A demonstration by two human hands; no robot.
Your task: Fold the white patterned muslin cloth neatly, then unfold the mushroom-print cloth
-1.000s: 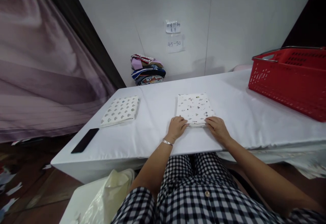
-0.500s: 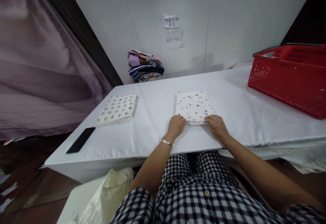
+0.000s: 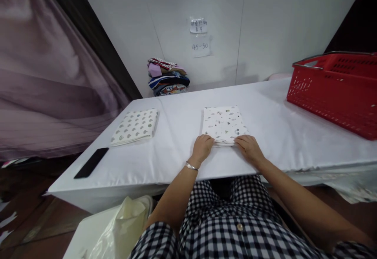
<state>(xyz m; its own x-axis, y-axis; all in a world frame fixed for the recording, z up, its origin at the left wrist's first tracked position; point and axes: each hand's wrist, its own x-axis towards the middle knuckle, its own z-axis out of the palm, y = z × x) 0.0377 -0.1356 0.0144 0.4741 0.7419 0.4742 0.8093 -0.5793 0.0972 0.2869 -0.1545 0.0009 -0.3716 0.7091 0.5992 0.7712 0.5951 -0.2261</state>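
A folded white cloth (image 3: 225, 122) with small plant prints lies flat on the table in front of me. My left hand (image 3: 202, 148) grips its near left corner, fingers closed over the edge; a silver bracelet circles that wrist. At the near right corner, my right hand (image 3: 249, 148) pinches the same cloth. Several folded layers show along the front edge between my hands. To the left rests a second folded white cloth (image 3: 136, 126), printed with grey tree-like shapes, and neither hand touches it.
A black phone-like slab (image 3: 92, 163) lies at the table's left end. The white-covered table (image 3: 176, 161) carries a red plastic basket (image 3: 335, 94) on the right. Behind the far edge is a stack of folded fabrics (image 3: 168, 79). A pale plastic bag (image 3: 122, 227) sits at lower left.
Both hands stay at the cloth's near corners, with the right hand shifted very slightly inward. The cloth has hardly moved, and the view has tilted a little.
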